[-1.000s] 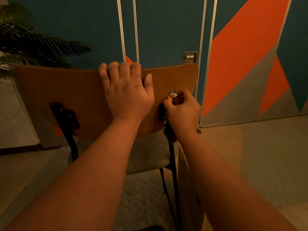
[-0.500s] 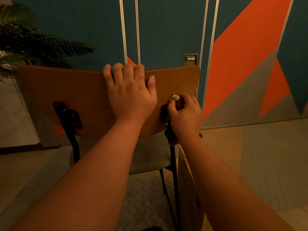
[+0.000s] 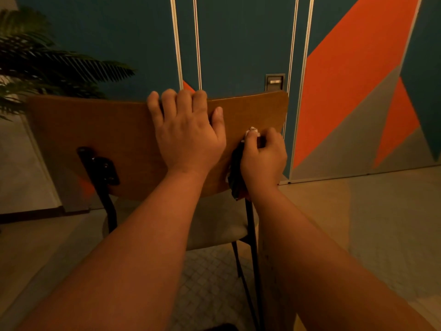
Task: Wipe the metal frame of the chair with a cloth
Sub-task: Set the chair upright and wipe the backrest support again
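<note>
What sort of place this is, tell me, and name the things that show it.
Probably an indoor lounge or office space: a wall painted in teal, orange and grey shapes, a recessed door handle, a leafy plant beside the chair.

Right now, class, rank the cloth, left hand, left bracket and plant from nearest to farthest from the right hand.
1. Cloth: gripped in the right hand.
2. Left hand: just left, gripping the backrest.
3. Left bracket: backrest's left side.
4. Plant: far left, behind the backrest.

Plant (image 3: 47,68) left — chair (image 3: 95,130) before wall (image 3: 238,39) — hands on backrest.
</note>
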### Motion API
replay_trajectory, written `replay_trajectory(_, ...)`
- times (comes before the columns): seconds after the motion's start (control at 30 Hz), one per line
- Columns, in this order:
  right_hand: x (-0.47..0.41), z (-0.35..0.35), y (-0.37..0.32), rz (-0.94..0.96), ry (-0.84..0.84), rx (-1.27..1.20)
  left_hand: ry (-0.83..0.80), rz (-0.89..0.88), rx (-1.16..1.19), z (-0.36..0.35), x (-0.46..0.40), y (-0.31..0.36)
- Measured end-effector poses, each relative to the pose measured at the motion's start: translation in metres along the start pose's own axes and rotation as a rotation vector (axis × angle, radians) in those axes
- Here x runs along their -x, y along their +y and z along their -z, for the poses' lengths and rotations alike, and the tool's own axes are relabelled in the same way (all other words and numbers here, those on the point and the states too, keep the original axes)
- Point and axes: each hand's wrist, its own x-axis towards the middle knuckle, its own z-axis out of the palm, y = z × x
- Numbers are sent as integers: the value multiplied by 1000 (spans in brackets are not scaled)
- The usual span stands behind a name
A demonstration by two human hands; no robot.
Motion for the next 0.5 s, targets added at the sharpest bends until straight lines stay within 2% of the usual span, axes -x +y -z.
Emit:
replay_trajectory(0.1, -12, 3, -8, -158, -11, -122, -2, 2, -4, 0, 0, 0)
replay_trajectory(0.17, -13, 5, -10, -187, -17, -146, 4, 4, 1, 0, 0, 1)
replay_trajectory(0.27, -9, 6, -10, -162, -36, -163, 8, 11, -6, 0, 0, 2)
replay_trajectory(0.5, -7, 2, -4, -71, -56, -14, 3, 13, -16, 0, 0, 2)
